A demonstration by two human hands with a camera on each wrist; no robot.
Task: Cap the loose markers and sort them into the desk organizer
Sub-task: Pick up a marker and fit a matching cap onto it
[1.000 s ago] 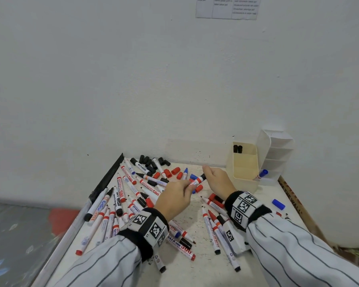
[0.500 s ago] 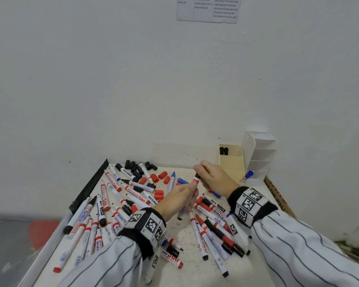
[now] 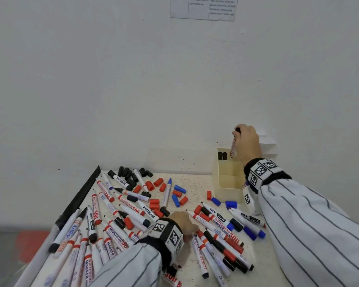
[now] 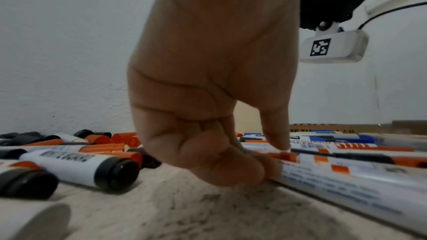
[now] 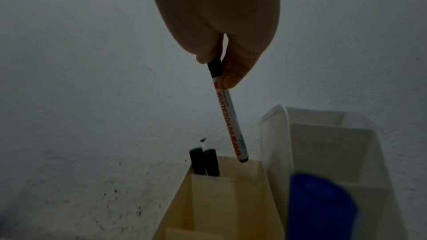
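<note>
Since the earlier frame my right hand point(image 3: 247, 141) has been carrying the capped marker point(image 5: 228, 116) away from the pile and up over the organizer point(image 3: 228, 183); my left hand point(image 3: 182, 221) has been dropping back to the table point(image 3: 197, 181). Right fingers are pinching the marker at its black cap, holding it nearly upright with a slight tilt, its lower end hanging just above the rim of the back compartment, not yet inside as far as I can judge. Two black-capped markers point(image 5: 204, 161) are already standing in that compartment at its left side; a blue-capped one is showing, blurred, in the white section to the right. Left fingers are curling down onto a red marker point(image 4: 323, 172) lying in the near pile, thumb and fingertips touching its barrel; I cannot tell whether it is lifted yet. Progress, by my estimate: early. Dozens of markers are lying uncapped across the table, with loose caps point(image 3: 158, 183) in black, red and blue scattered among them.
</note>
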